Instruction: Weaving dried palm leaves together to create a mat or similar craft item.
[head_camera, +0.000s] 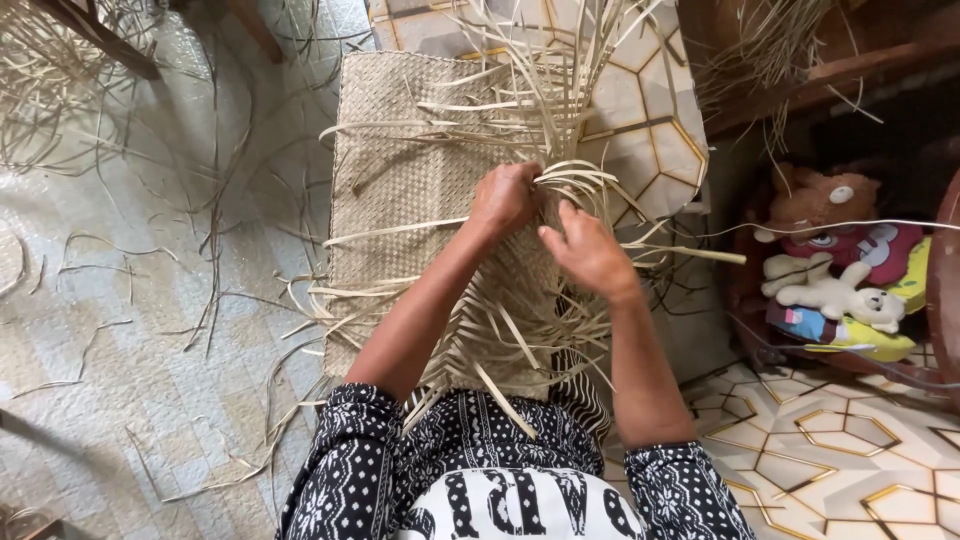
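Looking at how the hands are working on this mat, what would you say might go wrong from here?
The left hand and right hand pinch strips at the edge of the woven mat; a slip might loosen the last rows. Many loose strip ends cross near the lap, so the wrong one may get picked. Thin stiff strips bent sharply could crack or nick fingers.

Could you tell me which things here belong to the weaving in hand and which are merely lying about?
In the work:
left hand and right hand, both gripping loose pale strips
woven mat under them

Lying about:
scattered strips on the floor
white teddy bear
brown soft toy
wooden furniture
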